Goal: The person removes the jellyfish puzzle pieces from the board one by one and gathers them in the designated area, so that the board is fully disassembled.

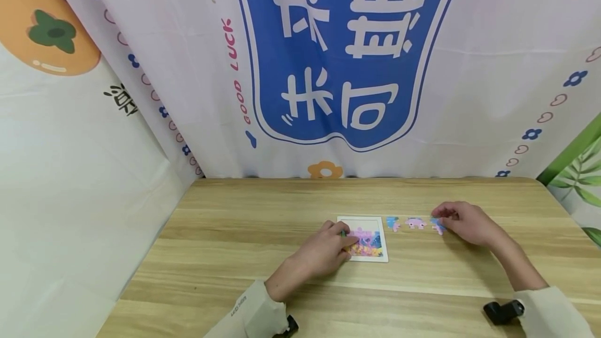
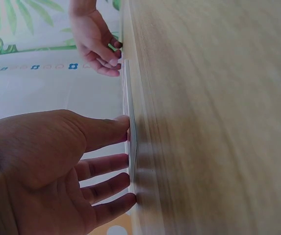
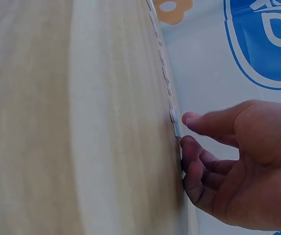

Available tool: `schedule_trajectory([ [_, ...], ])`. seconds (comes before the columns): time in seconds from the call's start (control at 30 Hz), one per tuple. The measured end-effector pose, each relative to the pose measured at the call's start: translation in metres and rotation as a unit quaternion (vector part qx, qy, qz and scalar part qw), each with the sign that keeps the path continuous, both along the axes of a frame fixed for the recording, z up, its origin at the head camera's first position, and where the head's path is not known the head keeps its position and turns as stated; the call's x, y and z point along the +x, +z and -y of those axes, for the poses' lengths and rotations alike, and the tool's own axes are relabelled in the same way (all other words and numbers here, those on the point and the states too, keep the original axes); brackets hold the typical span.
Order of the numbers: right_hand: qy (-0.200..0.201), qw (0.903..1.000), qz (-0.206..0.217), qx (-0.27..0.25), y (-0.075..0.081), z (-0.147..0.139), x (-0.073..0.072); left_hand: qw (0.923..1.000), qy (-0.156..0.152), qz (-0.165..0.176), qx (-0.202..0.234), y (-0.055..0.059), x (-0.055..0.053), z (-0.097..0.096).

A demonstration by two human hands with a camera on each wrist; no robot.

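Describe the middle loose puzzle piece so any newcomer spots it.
On the wooden table, find the white-framed puzzle. From it toward the right hand runs a row of three loose pieces; the middle piece looks mostly pink, while both neighbours show blue.

My left hand [image 2: 52, 166]: dim in its wrist view, palm in shade.
My right hand [image 3: 255, 159]: likewise shaded in its own view, fingertips darkest.
Table [image 3: 96, 122] beside my right fingertips: soft dark shadow, wood grain blurred close up.
Puzzle pieces [image 1: 415, 221] by my right hand: brightly lit, fine detail soft.
Cloth [image 1: 197, 82] beyond both hands: bright, evenly lit, lettering crisp.
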State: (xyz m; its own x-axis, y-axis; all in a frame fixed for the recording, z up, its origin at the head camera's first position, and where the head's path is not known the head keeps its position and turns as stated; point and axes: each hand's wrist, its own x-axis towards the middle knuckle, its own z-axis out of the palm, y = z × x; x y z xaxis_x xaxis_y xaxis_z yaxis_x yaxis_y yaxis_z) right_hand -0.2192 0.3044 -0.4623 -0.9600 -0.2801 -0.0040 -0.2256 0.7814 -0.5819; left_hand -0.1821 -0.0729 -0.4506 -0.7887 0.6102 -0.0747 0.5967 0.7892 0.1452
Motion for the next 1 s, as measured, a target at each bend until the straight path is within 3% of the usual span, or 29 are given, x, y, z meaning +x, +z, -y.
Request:
schedule_trajectory([
  [1.0, -0.011, 0.9999, 0.010, -0.003, 0.0006, 0.0043, 0.0027, 1.0000, -0.002, -0.005, 0.005, -0.0017, -0.0001, 0.0004],
])
